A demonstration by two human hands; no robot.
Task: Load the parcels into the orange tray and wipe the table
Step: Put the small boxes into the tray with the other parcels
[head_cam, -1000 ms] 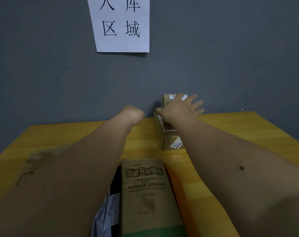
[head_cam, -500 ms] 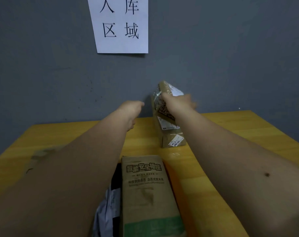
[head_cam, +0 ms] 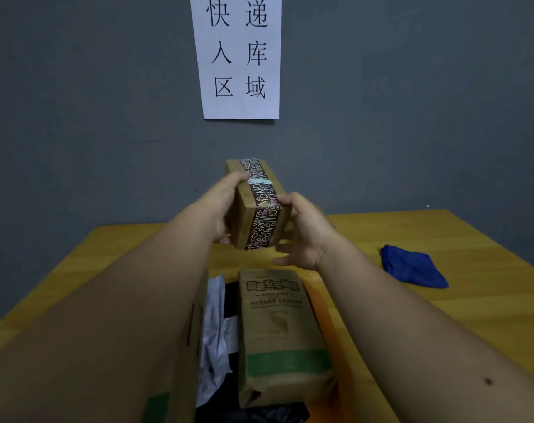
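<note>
Both hands are on it: the left hand (head_cam: 221, 209) wraps the left side of the taped parcel (head_cam: 258, 206), thumb up on the top edge, and the right hand (head_cam: 302, 230) clamps the right side, thumb across the patterned tape, fingers curled behind. So each grip is pinching the parcel between thumb and fingers, and it sits up in the air at frame centre, clear of the counter (head_cam: 442, 233), tilted with its near end dipping toward the camera.

Just below, in the lower centre, a brown box with a green band (head_cam: 282, 337) lies lengthways in the orange tray (head_cam: 323, 306), whose rim peeks out along the box's right side. To the left of that box sit a white poly bag (head_cam: 215, 328) and something dark, hard to make out, with another cardboard box (head_cam: 183, 346) partly hidden under the left forearm.

Out at middle right, a blue cloth (head_cam: 412, 267) lies crumpled on the yellow counter, well apart from the tray. Upper centre, a white paper sign (head_cam: 236, 56) with black characters hangs on the grey wall (head_cam: 91, 102).
</note>
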